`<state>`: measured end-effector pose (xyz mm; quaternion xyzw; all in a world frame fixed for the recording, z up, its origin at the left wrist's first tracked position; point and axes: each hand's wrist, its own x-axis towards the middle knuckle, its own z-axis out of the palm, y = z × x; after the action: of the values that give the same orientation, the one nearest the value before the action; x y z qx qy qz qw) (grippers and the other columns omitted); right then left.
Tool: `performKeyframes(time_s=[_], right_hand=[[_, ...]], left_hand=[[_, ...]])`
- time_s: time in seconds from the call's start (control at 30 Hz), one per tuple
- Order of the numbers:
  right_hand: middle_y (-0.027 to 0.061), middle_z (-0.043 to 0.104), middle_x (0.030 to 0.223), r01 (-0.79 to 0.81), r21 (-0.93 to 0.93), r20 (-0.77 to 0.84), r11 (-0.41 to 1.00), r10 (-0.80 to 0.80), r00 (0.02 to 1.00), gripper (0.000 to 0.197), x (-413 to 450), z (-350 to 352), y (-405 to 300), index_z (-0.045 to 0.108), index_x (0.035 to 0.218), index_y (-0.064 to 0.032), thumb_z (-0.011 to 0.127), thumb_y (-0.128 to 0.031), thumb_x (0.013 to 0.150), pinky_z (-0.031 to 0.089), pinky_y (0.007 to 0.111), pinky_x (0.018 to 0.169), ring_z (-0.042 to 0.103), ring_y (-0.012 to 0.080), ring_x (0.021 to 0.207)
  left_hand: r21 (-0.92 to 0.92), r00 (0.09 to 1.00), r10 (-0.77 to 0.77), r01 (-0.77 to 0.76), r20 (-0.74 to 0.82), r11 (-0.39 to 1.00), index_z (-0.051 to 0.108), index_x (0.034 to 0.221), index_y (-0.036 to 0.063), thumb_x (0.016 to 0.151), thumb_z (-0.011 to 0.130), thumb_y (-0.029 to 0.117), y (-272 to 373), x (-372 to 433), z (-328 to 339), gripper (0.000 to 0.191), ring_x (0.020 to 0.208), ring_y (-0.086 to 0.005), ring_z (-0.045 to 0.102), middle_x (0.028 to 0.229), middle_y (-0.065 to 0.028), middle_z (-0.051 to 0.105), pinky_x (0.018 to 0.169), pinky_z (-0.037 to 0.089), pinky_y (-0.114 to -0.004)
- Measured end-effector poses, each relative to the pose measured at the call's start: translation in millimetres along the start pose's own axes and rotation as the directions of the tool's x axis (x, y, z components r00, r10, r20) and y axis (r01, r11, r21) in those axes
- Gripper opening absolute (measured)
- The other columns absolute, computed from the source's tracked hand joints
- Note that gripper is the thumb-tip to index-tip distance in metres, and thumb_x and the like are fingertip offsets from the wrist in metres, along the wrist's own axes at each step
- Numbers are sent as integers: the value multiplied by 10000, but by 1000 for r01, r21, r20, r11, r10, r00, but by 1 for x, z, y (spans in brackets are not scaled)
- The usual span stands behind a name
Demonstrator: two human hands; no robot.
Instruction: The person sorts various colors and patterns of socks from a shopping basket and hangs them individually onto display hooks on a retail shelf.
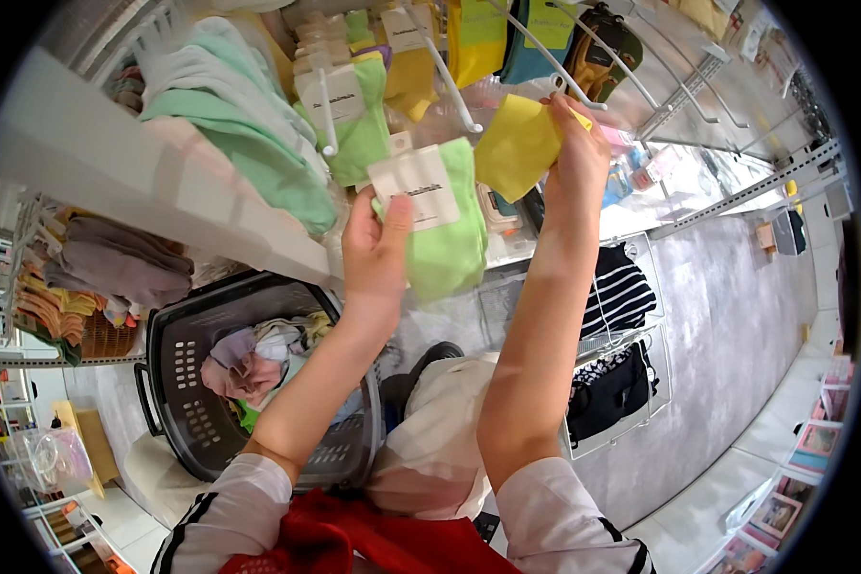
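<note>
My left hand (377, 240) grips a pair of light green socks (448, 251) by its white card band (415, 188), with the thumb on the card. To the right, my right hand (577, 136) is closed on a yellow fabric item (520, 147), seemingly a sock, just below a white display hook (581, 93). More light green socks with a card (362, 115) hang behind my left hand, near another hook. Mustard socks (405, 79), bright yellow socks (477, 43) and blue socks (538, 46) hang along the top.
A dark plastic basket (186, 430) with crumpled clothes stands at lower left. White wire baskets (660, 366) hold black and striped garments at right. A white shelf edge (258, 244) slants across the left, beside mint and white cloth (237, 129). Several metal hooks project at the top.
</note>
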<state>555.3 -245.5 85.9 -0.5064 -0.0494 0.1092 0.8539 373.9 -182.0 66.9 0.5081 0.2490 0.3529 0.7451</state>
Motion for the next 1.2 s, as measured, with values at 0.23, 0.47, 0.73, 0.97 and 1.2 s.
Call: performKeyframes(time_s=[0.23, 0.47, 0.73, 0.97, 1.2], right_hand=[[68, 603, 840, 19, 45, 4, 999, -20, 1000, 200, -15, -6, -6, 570, 950, 14, 592, -125, 808, 443, 234, 663, 563, 131, 745], [70, 600, 846, 11, 46, -27, 999, -10, 1000, 204, -25, -9, -10, 552, 948, 17, 592, -125, 808, 459, 245, 670, 577, 141, 749], [72, 597, 890, -26, 62, 25, 998, 24, 999, 172, -22, -7, -2, 566, 957, 13, 560, -97, 824, 458, 254, 719, 570, 151, 811], [67, 600, 867, -49, 65, 43, 997, 47, 998, 147, -24, 1, -4, 577, 921, 17, 564, -86, 817, 461, 248, 712, 571, 148, 797], [66, 597, 862, -31, 61, 86, 998, 26, 996, 126, -22, -3, 1, 573, 895, 10, 568, -85, 812, 461, 250, 716, 568, 149, 788]], left_hand=[[-19, 932, 354, -356, -79, 934, 463, 1070, 19, 883, 511, 264, 22, 27, 15, 312, 859, -82, 489, 952, -22, 539, 767, 384, -227], [39, 925, 350, -348, -147, 937, 443, 1066, 24, 890, 495, 274, 9, 17, 16, 310, 843, -86, 493, 939, -34, 537, 752, 395, -231], [59, 872, 480, -476, -99, 877, 445, 1121, 8, 883, 496, 175, 13, -15, 3, 294, 900, -99, 467, 1022, -41, 496, 806, 366, -225], [-158, 951, 223, -258, -212, 953, 448, 1122, 8, 872, 510, 158, 24, -22, 14, 298, 960, -111, 441, 1059, -45, 485, 865, 330, -243], [-211, 939, 222, -280, -263, 936, 429, 1135, 14, 876, 513, 176, 24, -23, 16, 317, 991, -122, 435, 1085, -59, 469, 875, 333, -256]])
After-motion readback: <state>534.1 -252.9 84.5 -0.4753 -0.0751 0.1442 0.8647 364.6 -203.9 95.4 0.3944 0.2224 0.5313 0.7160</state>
